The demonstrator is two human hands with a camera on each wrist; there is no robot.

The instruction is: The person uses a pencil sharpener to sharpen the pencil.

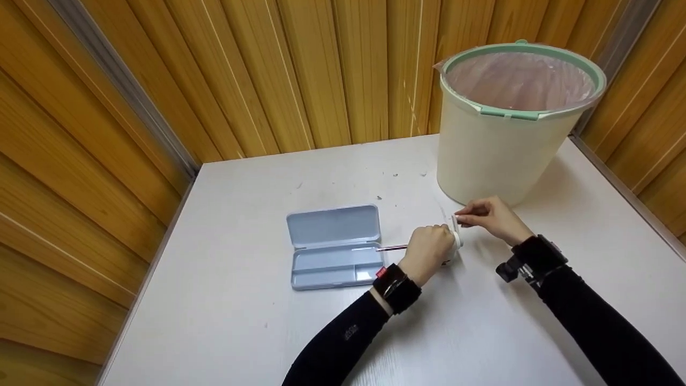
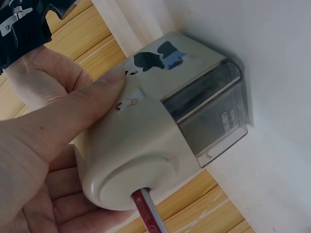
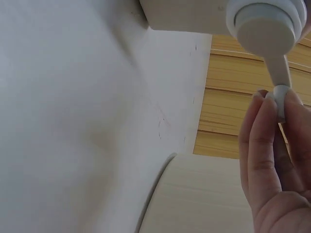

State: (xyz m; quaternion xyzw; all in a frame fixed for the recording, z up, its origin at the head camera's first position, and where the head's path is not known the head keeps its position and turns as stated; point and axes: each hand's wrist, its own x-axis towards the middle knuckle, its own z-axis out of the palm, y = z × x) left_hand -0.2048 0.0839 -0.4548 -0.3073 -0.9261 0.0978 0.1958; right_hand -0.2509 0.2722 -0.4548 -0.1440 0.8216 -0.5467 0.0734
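Bare surface (image 1: 214,241) left of the open pencil case (image 1: 324,284) offers a broad approach. Right of the case, the pencil (image 1: 394,247) and left hand (image 1: 430,246), gripping the sharpener (image 2: 131,141), obstruct passage. Beyond the right hand (image 1: 492,219), at the crank (image 3: 278,72), the bin (image 1: 490,153) blocks the way; its mouth is accessible from above. Nearer, a gap separates left forearm (image 1: 343,338) and right forearm (image 1: 600,321).

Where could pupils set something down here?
Bare tabletop lies left of the open pencil case; another patch, with specks, lies behind it, left of the bin. Crowded: right of the case, where the left grip holds the sharpener and the right grip its crank.
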